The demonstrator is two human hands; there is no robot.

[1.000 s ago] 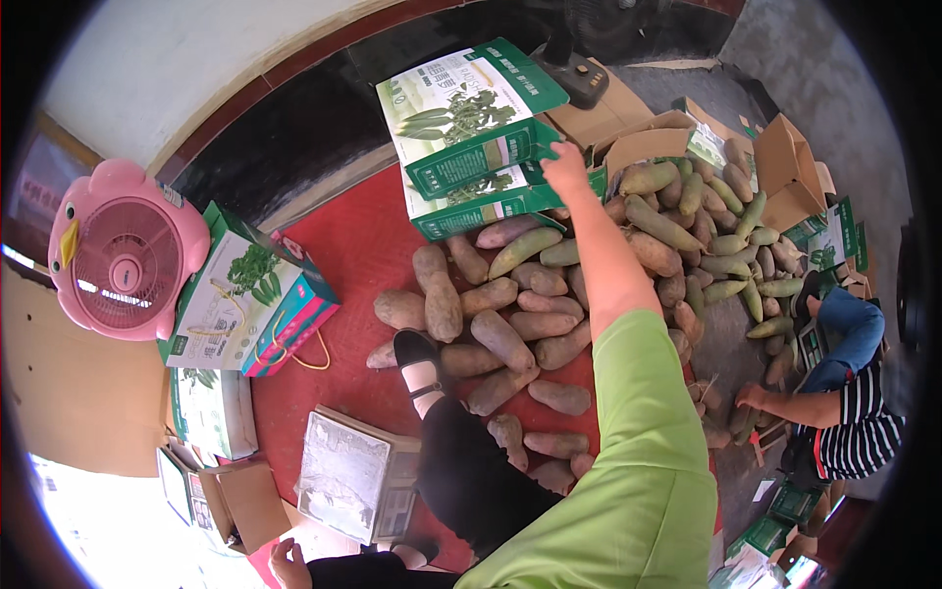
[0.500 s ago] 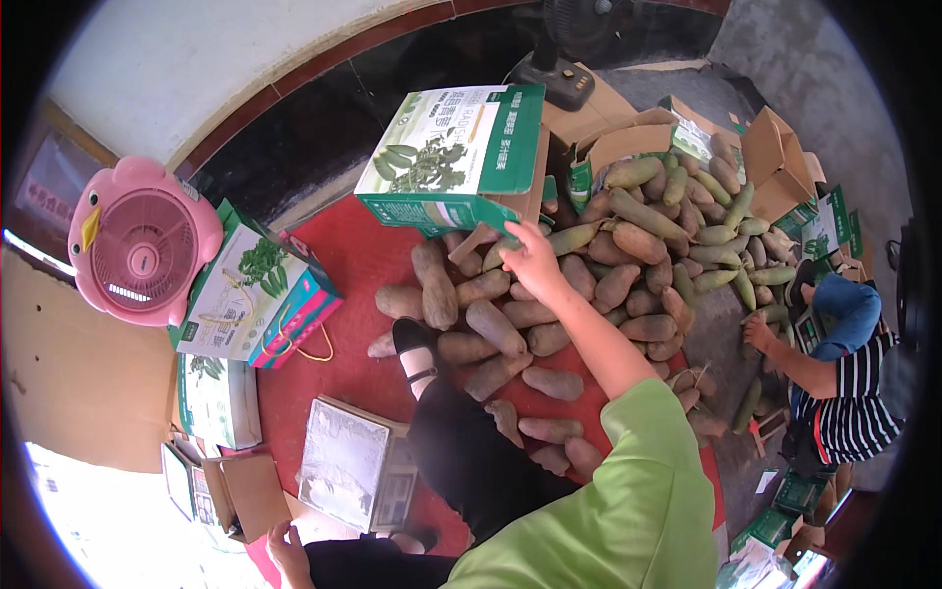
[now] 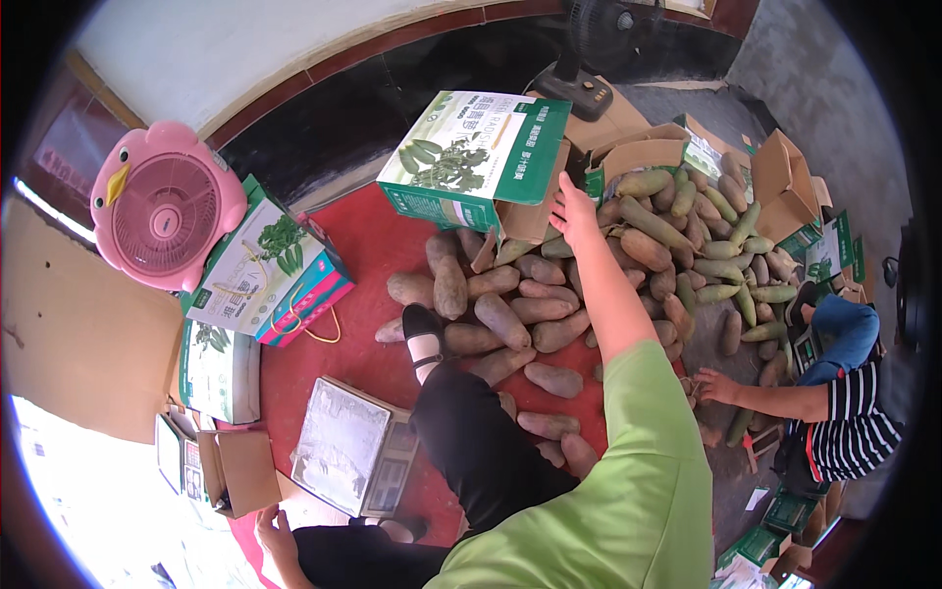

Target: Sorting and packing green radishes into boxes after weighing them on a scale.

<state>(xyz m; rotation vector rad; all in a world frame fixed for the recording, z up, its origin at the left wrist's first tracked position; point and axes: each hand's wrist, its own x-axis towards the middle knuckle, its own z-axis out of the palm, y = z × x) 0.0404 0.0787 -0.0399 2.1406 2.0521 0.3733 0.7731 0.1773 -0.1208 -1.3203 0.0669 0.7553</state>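
Right hand (image 3: 578, 212) has moved farther out, loosely spread; green-white carton (image 3: 466, 147) lies just left.

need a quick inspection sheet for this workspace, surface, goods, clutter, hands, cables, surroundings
surface: red floor covering, grey floor farther right
job's things: green-and-white box, flaps open toward the right hand; root vegetables loosely heaped, brownish and green
clutter: scale near the person's foot; pink fan and gift bag at left; black fan behind
hands: right by the box flap, contact unclear; left hand near a brown carton, grip unclear
cables: none clearly seen
surroundings: white wall with dark lower band; another person in a striped top at right
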